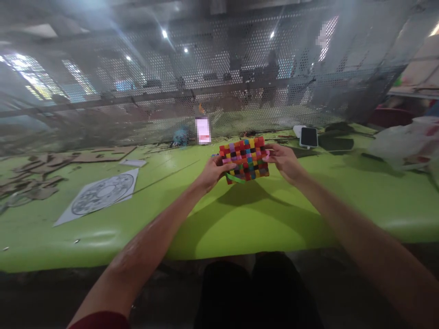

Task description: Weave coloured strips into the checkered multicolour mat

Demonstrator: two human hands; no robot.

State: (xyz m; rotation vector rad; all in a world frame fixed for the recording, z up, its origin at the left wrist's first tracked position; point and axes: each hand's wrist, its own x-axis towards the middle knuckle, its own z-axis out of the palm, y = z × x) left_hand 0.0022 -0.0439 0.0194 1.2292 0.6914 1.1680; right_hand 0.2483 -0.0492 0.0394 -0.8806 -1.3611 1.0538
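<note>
A small multicoloured piece woven from flat strips (247, 157), perhaps a pouch, is held up over the green table, its checked face towards me. My left hand (217, 171) grips its left edge, the thumb across the front. At the right edge my right hand (279, 157) has its fingers closed, with a pink strip end (266, 156) at the fingertips. A loose green strip (235, 178) sticks out at the lower left of the weave. The back of the woven piece is hidden from me.
A green-covered table (164, 219) spans the view. Cardboard scraps (37, 171) and a sheet with a round printed pattern (103, 193) lie left. A phone-like device (308, 137) and a plastic bag (404, 144) are right. Perforated metal screening (219, 82) stands behind.
</note>
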